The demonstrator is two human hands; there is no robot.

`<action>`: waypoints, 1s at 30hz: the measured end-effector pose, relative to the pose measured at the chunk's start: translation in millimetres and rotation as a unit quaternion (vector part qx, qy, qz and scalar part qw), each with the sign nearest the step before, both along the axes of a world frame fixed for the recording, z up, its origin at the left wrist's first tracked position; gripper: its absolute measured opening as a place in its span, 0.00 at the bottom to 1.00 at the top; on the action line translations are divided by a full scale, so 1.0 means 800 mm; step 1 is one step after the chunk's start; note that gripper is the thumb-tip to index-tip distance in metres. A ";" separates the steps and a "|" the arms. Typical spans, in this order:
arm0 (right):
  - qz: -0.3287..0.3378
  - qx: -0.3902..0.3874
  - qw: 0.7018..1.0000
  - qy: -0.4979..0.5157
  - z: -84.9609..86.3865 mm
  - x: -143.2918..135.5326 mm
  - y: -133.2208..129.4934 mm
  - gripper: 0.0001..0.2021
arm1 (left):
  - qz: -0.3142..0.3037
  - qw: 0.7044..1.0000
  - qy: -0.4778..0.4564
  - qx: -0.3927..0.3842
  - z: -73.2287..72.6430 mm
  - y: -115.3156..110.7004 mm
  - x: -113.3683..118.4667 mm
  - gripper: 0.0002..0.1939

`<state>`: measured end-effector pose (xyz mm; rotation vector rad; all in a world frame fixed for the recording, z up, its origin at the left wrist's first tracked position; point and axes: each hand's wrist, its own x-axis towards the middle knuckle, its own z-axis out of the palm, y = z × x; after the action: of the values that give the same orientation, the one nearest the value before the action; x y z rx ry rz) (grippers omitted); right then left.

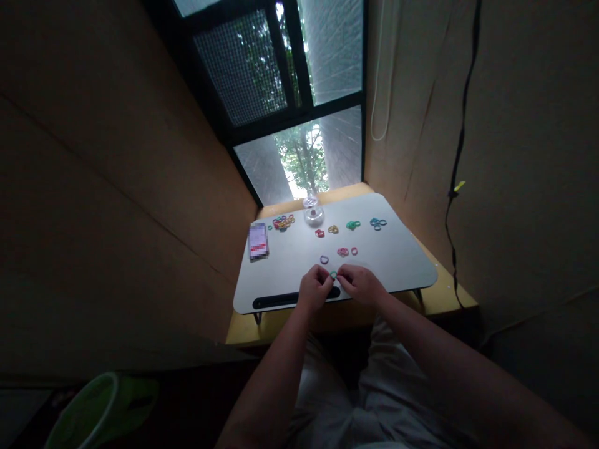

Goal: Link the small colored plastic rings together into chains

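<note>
Both hands meet near the front edge of the white lap table (393,259), fingertips pinched around a small green hair tie (333,274). My left hand (316,285) is closed on its left side; my right hand (359,282) is closed on its right side. Just beyond them lies a purple hair tie (324,259). A pink pile (343,252) and a single pink hair tie (354,251) are to its right. Farther back sit a red group (319,233), a yellow group (333,229), a green group (353,225) and a blue group (378,223).
A mixed pile of hair ties (283,222) lies at the back left, near a phone (258,241). A clear container (313,213) stands at the back. A black slot (276,300) runs along the front edge. A green bin (88,411) stands on the floor at left.
</note>
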<state>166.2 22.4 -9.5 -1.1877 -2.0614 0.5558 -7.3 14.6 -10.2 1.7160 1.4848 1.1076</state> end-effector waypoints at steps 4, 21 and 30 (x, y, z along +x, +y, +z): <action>-0.002 -0.004 1.000 -0.003 0.000 0.000 0.000 0.08 | -0.010 1.000 0.025 0.004 0.001 -0.002 0.000 0.08; -0.015 -0.009 1.000 -0.012 -0.004 -0.003 0.002 0.07 | -0.023 0.994 0.103 0.009 0.000 -0.003 0.003 0.06; -0.013 -0.007 1.000 -0.011 -0.006 -0.003 0.000 0.08 | -0.028 0.996 0.085 0.010 0.003 -0.006 0.003 0.08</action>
<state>163.9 22.2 -14.0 -1.2314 -2.0608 0.5494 -5.0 10.0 -7.6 1.8936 1.5224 0.9701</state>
